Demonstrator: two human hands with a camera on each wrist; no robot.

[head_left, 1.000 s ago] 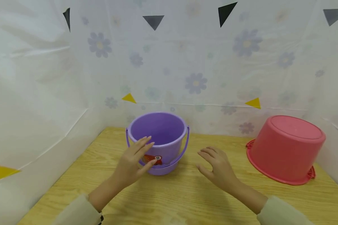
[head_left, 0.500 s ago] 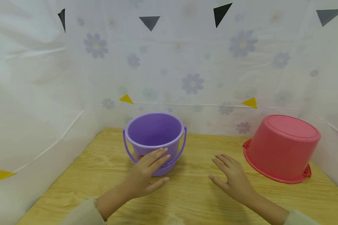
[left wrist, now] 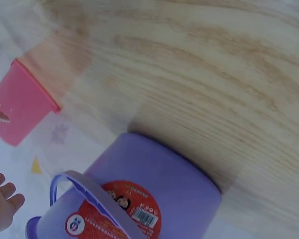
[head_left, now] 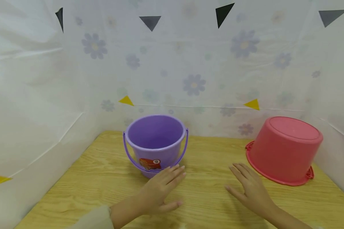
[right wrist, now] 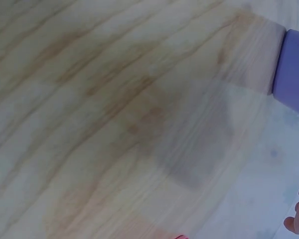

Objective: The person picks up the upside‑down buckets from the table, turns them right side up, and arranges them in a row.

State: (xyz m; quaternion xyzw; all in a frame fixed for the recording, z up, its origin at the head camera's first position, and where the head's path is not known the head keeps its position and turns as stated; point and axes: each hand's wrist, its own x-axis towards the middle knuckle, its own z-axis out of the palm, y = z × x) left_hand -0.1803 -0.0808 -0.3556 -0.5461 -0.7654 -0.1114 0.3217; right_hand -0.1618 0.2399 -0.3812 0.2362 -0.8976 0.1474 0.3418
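A purple bucket (head_left: 172,156) stands upright on the table, its handle (head_left: 129,156) hanging down in front across a red label. In the head view my left hand (head_left: 157,192) is in front of the bucket's lower right side with fingers extended, holding nothing. The left wrist view shows the same bucket (left wrist: 162,172) with part of my left hand (left wrist: 1,206) apart from it. To the right, a red bucket (head_left: 286,152) sits upside down, rim on the table. My right hand (head_left: 253,190), fingers extended and holding nothing, is nearest to it, on its front left side.
Under both buckets is a wood-grain table (head_left: 203,184). White sheeting with flowers (head_left: 172,86) closes the back, and plain white sheeting (head_left: 31,95) rises on the left. Another white side wall (head_left: 338,95) stands close to the red bucket.
My left hand has moved right and nearer to me, uncovering the purple bucket's label. My right hand has shifted right and nearer to me, closer to the red bucket. Both buckets stay put.
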